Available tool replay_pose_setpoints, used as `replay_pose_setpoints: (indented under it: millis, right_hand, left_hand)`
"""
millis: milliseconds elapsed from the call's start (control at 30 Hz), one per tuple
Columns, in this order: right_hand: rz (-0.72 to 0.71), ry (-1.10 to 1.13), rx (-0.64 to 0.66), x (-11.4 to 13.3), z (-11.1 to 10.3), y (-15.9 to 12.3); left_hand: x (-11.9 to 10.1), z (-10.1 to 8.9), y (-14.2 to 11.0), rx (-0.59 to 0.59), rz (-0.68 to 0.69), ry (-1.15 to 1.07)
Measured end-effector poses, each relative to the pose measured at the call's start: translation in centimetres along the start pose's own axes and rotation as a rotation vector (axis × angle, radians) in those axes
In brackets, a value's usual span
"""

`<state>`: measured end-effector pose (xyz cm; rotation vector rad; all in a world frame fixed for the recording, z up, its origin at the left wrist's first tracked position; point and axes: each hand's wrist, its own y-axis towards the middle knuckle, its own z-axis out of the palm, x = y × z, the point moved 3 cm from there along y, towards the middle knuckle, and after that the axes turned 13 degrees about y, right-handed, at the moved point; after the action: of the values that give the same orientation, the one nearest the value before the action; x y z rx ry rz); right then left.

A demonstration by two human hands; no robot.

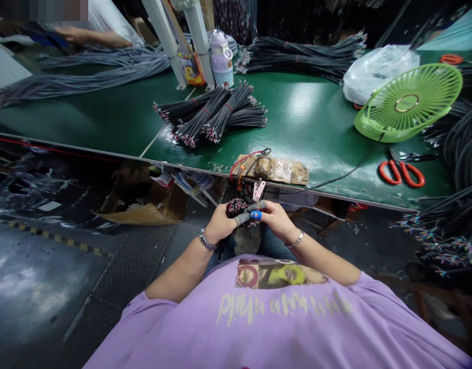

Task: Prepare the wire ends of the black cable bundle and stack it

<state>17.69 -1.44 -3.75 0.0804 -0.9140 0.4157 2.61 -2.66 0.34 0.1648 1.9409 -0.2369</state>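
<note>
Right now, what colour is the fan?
The fan is light green, clearest in the head view.

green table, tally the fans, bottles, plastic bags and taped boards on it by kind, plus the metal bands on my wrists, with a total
Fans: 1
Bottles: 1
Plastic bags: 1
Taped boards: 1
Metal wristbands: 2
Total: 6
</note>
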Motion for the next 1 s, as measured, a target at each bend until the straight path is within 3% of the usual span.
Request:
replay_pose_setpoints:
  millis: [200,300,1000]
  right_hand:
    - [0.239,0.375,0.045,-0.81,-0.73,0.00]
    - [0.289,0.456,0.045,-0.95,-0.93,0.01]
    - [0.325,0.470,0.067,-0.83,-0.66,-0.03]
  left_hand:
    - [0.17,-0.16,-0.11,-0.061,0.014,0.065]
    - [0.15,-0.13,-0.05,-0.055,0.029,0.017]
    - [0.39,0.01,-0.07,-0.011,0.036,-0.088]
